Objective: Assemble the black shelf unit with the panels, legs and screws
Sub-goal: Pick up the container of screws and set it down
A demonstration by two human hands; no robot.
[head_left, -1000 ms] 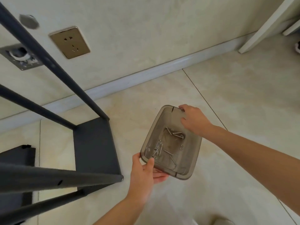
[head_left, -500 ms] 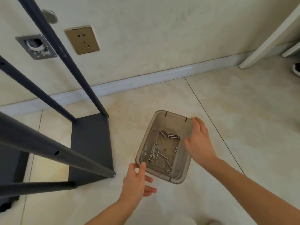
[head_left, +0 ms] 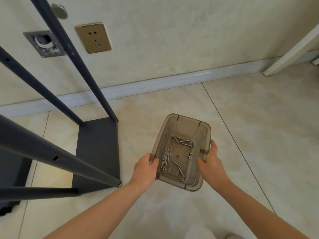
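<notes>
- The left hand (head_left: 145,169) gripped the near left rim of a tub (head_left: 183,120), thumb hooked over the edge and lying inside, the other fingers hidden below.
- The right hand (head_left: 209,163) gripped the tub's right side, thumb pressed on the inner wall and fingers curled round the outside of the rim.
- The tub was smoky, see-through plastic and open at the top; whether it rested on the floor (head_left: 250,135) or hung just above it could not be told.
- Loose screws (head_left: 176,163) lay scattered over the tub's bottom, with a few small ring-shaped pieces among them.
- Just left of the tub, a black panel (head_left: 98,152) lay flat on the floor.
- Dark legs (head_left: 69,49) rose from the panel's corners toward the camera; the nearest ended close to the left hand, and small holes showed along its side.
- The floor was pale tile.
- Beyond it ran a white skirting (head_left: 155,85) at the foot of a cream wall (head_left: 189,40).
- On the wall sat a brass-coloured socket (head_left: 93,37) and, to its left, a metal plate (head_left: 45,44) partly behind a leg.
</notes>
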